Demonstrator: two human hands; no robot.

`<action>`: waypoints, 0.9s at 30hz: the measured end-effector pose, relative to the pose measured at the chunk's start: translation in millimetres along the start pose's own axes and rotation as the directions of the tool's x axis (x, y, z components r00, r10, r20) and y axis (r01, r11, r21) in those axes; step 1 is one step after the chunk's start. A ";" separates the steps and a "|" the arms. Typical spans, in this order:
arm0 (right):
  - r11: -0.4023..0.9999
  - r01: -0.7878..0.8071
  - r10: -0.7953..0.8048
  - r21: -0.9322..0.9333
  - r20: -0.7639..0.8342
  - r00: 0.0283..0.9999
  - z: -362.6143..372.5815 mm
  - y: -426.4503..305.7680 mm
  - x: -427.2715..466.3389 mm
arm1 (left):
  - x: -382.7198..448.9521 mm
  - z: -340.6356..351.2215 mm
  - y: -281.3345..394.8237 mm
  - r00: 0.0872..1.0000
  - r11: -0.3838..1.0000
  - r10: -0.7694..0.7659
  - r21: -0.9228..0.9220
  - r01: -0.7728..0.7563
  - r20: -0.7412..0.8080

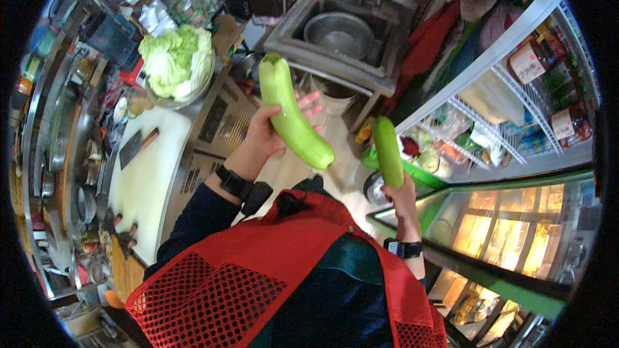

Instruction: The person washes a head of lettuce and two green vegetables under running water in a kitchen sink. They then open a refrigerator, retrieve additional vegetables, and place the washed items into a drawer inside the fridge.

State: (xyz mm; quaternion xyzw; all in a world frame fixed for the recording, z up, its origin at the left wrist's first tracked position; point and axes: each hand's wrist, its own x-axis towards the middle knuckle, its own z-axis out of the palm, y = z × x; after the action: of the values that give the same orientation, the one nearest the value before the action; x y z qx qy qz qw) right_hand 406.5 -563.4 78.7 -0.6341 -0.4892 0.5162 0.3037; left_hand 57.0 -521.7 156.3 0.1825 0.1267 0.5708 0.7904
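A large pale green zucchini rests across my left hand, the thumb over it and the fingers behind. Lower right, my right hand grips the bottom end of a smaller, darker green zucchini, which stands nearly upright beside the open refrigerator. On the counter at left, a clear bowl holds leafy green cabbage. Below it lies a long white cutting board with a cleaver on top.
A metal sink with a steel basin in it stands ahead, a bucket beneath. To the right, a refrigerator with wire shelves holds vegetables and jars; its green-framed glass door stands open. Crowded shelves line the left.
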 end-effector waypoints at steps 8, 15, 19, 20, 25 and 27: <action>0.995 -0.034 0.021 0.093 0.137 0.990 9.4 -3.1 -22.9 | -40.7 -6.7 -3.8 0.991 0.999 0.033 -0.039 -0.038 -0.133; 0.987 0.041 -0.072 0.157 0.193 0.978 30.4 -44.6 19.8 | -3.0 -26.4 33.5 0.957 0.999 0.016 0.033 -0.006 -0.291; 0.987 0.004 -0.045 0.158 0.255 0.966 43.0 -92.6 82.3 | 50.5 -55.3 56.8 0.952 0.998 -0.002 0.052 0.019 -0.306; 0.987 0.014 -0.053 0.161 0.241 0.969 49.3 -102.4 105.1 | 66.8 -62.4 62.0 0.938 0.997 -0.019 0.059 0.042 -0.347; 0.998 -0.025 0.015 0.054 0.177 0.984 77.5 -146.0 254.5 | 152.0 -110.8 87.8 0.926 0.992 -0.117 0.005 0.127 -0.358; 0.978 -0.153 0.122 0.142 0.205 0.971 100.0 -178.1 304.7 | 177.7 -129.5 99.0 0.930 0.984 -0.180 -0.068 0.167 -0.320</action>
State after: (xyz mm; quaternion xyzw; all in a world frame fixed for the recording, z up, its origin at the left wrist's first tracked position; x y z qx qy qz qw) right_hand 253.2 -230.9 100.1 -0.5872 -0.4292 0.6325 0.2665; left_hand -24.4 -306.7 83.9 0.0582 0.2595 0.5236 0.8094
